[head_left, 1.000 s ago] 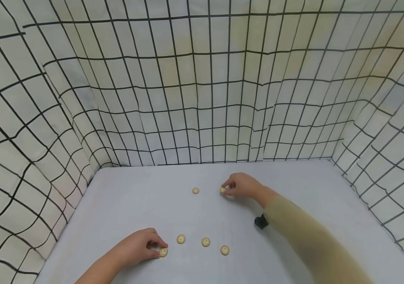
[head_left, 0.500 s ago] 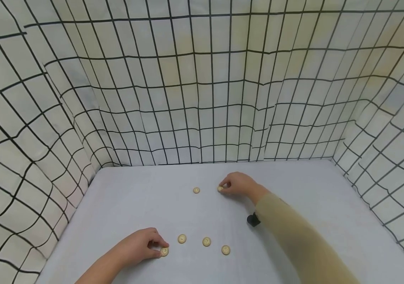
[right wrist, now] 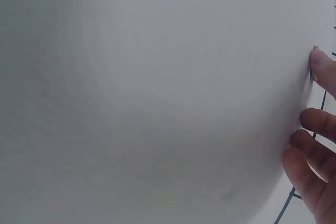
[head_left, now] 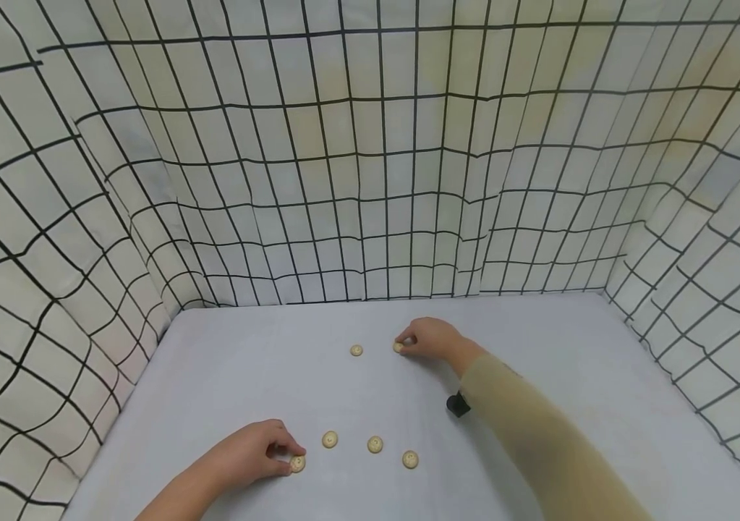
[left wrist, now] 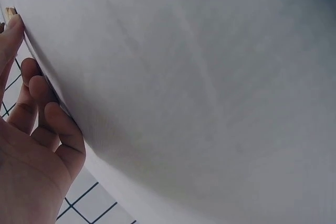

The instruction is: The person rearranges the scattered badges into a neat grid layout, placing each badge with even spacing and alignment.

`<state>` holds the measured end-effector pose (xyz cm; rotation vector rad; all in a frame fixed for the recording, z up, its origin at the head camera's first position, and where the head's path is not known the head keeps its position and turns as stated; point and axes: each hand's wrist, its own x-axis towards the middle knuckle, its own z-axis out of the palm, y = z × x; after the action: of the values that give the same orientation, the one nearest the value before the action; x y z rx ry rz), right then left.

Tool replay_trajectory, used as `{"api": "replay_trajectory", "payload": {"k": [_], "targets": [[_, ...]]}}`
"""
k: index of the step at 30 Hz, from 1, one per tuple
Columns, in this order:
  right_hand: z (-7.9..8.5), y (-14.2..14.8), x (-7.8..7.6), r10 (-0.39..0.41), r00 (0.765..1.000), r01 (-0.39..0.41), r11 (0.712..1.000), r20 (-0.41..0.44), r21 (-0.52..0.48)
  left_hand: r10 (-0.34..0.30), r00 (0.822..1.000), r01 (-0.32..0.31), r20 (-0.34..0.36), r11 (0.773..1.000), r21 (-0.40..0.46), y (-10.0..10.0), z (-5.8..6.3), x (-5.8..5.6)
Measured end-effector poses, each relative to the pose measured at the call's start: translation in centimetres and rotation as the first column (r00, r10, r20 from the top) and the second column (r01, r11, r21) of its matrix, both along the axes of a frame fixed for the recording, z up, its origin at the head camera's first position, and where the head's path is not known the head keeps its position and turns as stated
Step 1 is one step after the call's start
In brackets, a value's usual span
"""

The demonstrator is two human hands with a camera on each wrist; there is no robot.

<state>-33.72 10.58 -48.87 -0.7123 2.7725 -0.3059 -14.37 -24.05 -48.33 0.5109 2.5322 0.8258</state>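
Observation:
In the head view my left hand [head_left: 254, 454] pinches a pale wooden button [head_left: 298, 464] between thumb and forefinger, down at the near left of the white table. Farther back, my right hand [head_left: 433, 339] holds a similar button [head_left: 398, 347] by its edge, low over the tabletop. A loose button [head_left: 356, 350] lies a little to the left of that one. Only a thin rim of the held button [left wrist: 10, 11] shows beyond the thumb in the left wrist view. The right wrist view catches the thumb [right wrist: 323, 68] and curled fingers at its right edge.
Several buttons lie flat in a loose near row: one [head_left: 330, 439] beside the left hand, then another [head_left: 375, 444], then a third [head_left: 411, 459]. A small black device [head_left: 458, 404] sits under the right sleeve [head_left: 526, 427]. White cloth walls with a black grid [head_left: 370, 181] enclose the table.
My right hand has slid its button a short way left, toward the loose button at the back. The left hand keeps its pinch in the same place.

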Motion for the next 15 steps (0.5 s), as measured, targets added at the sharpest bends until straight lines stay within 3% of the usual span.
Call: {"api": "replay_trajectory", "payload": {"k": [7, 15], "targets": [[-0.10, -0.06, 0.03, -0.018, 1.000, 0.018, 1.000, 0.000, 0.005, -0.002, 1.000, 0.002, 0.001, 1.000, 0.007, -0.09, -0.12, -0.01], [-0.32, 0.65, 0.21, -0.072, 0.996, 0.075, 0.995, 0.042, -0.069, -0.006, 1.000, 0.006, -0.003, 1.000, 0.008, -0.08, -0.29, 0.02]]}}
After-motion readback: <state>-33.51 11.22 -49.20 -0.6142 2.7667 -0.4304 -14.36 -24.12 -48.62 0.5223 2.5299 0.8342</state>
